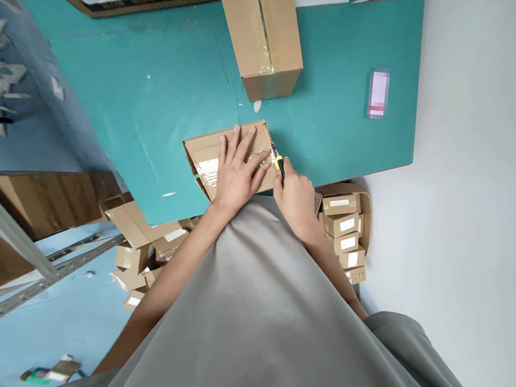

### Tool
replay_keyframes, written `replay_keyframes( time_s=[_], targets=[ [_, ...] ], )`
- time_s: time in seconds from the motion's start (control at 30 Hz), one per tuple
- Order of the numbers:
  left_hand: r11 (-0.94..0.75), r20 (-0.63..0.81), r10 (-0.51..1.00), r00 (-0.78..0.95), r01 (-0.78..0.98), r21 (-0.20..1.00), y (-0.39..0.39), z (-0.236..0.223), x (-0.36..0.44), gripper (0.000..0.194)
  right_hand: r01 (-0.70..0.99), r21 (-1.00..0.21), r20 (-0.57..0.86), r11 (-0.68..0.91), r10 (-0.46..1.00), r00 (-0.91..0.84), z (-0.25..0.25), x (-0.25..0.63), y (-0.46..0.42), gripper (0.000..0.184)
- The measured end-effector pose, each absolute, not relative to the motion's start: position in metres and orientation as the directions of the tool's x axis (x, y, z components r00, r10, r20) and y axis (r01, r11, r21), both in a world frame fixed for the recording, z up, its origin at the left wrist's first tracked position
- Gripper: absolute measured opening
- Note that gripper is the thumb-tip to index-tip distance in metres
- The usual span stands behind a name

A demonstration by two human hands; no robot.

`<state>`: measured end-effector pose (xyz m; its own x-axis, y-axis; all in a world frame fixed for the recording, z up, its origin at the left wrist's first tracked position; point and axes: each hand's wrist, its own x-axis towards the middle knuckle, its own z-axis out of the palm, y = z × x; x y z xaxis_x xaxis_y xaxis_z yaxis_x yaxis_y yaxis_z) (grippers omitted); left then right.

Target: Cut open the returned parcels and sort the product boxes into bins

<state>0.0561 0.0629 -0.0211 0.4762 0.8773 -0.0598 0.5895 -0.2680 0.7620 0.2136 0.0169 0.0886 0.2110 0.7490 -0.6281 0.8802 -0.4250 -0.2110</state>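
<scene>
A small brown cardboard box [203, 146] with clear tape and a white label lies at the near edge of the green tabletop. Pressing flat on its top, my left hand [238, 171] has its fingers spread. My right hand [294, 194] is wrapped round a black and yellow utility knife [280, 163]. The knife's tip is at the box's right edge, beside the tape; how deep the blade sits I cannot tell.
A larger taped carton [274, 35] stands farther back on the green table [345, 129]. A blurred white item [378, 94] lies at the right. Small boxes [348, 243] are stacked below the table's right side, by a white wall. Opened cartons [135, 225] and a metal rack [42, 283] are at the left.
</scene>
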Motion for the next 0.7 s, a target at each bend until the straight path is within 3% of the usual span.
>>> replay_keyframes(
  time_s=[0.2, 0.7],
  targets=[
    [-0.137, -0.110, 0.899, 0.424, 0.511, 0.849, 0.064, -0.011, 0.062, 0.062, 0.910, -0.123, -0.654, -0.397, 0.722, 0.226, 0.095, 0.203, 0.027, 0.065],
    [-0.182, -0.115, 0.882, 0.458, 0.555, 0.812, 0.055, -0.015, 0.062, 0.064, 0.893, -0.056, -0.746, -0.446, 0.613, 0.260, 0.117, 0.204, -0.008, 0.057]
  ],
)
